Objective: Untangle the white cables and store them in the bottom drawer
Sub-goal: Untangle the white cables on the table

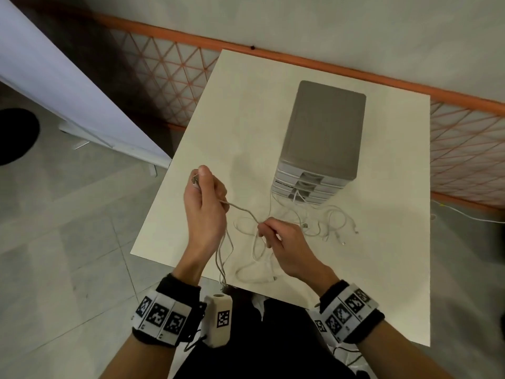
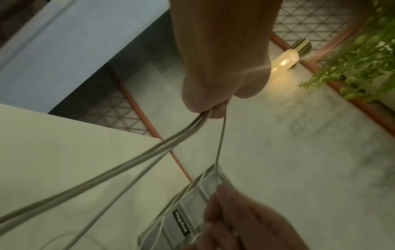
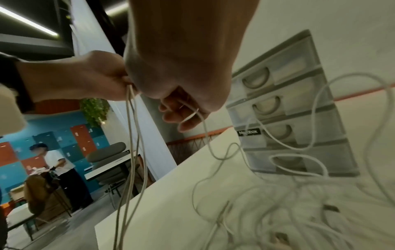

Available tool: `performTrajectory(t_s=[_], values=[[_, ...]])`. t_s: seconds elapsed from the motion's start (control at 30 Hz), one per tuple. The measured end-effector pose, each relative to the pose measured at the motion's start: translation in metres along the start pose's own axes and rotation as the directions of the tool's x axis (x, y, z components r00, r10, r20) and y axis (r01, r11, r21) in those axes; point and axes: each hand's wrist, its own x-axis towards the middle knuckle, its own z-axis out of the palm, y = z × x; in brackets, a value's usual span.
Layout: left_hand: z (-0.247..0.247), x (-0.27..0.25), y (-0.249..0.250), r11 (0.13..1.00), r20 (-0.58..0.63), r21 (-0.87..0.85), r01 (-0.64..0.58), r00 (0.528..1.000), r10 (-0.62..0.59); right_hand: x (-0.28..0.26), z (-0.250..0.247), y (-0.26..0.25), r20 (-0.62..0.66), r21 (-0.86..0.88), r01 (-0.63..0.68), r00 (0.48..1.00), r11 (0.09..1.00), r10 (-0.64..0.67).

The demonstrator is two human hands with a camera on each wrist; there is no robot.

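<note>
Cables (image 1: 297, 222): light, limp, snag-prone | left hand (image 1: 203, 206) fisted round strands | right hand (image 1: 284, 243) pinches one | take hold near plugs

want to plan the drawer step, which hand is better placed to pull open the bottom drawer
Right, probably. The right hand pinches one thin white cable low over the table, nearer the grey plastic drawer unit. The left hand is raised, farther off, its grip full of several cable strands.
</note>
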Motion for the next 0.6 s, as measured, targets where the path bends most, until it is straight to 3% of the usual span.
performTrajectory(t_s=[0.1,0.2,0.27,0.33,0.4,0.47,0.53,0.6], values=[[-0.001,0.001,0.009,0.997,-0.014,-0.074,0.022,1.000,-0.023,0.002,0.002,-0.014,0.035,0.051,0.004,0.999,0.999,-0.006],[-0.009,0.009,0.029,0.980,-0.039,-0.195,0.046,0.998,-0.055,-0.004,-0.002,-0.010,0.160,-0.048,0.050,0.986,0.998,-0.042],[-0.019,0.016,0.038,0.987,-0.022,-0.158,-0.001,1.000,-0.002,-0.009,-0.011,0.006,0.178,-0.214,0.096,0.982,0.972,-0.058],[-0.023,0.015,0.036,0.998,0.088,-0.033,-0.053,0.995,0.056,-0.011,-0.022,0.015,0.139,-0.287,0.072,0.990,0.955,-0.033],[-0.020,0.006,0.023,0.967,0.297,0.187,-0.173,0.948,0.112,-0.007,-0.029,0.009,0.087,-0.247,0.051,0.996,0.968,-0.030],[-0.013,-0.007,0.007,0.902,0.524,0.347,-0.256,0.850,0.040,-0.001,-0.034,-0.008,0.044,-0.187,0.080,0.996,0.979,-0.073],[-0.009,-0.016,-0.003,0.864,0.632,0.427,-0.268,0.772,-0.073,0.004,-0.039,-0.021,-0.013,-0.129,0.114,0.993,0.985,-0.117],[-0.008,-0.018,-0.004,0.856,0.669,0.426,-0.293,0.739,-0.080,0.006,-0.044,-0.026,-0.042,-0.080,0.114,0.992,0.990,-0.118]])
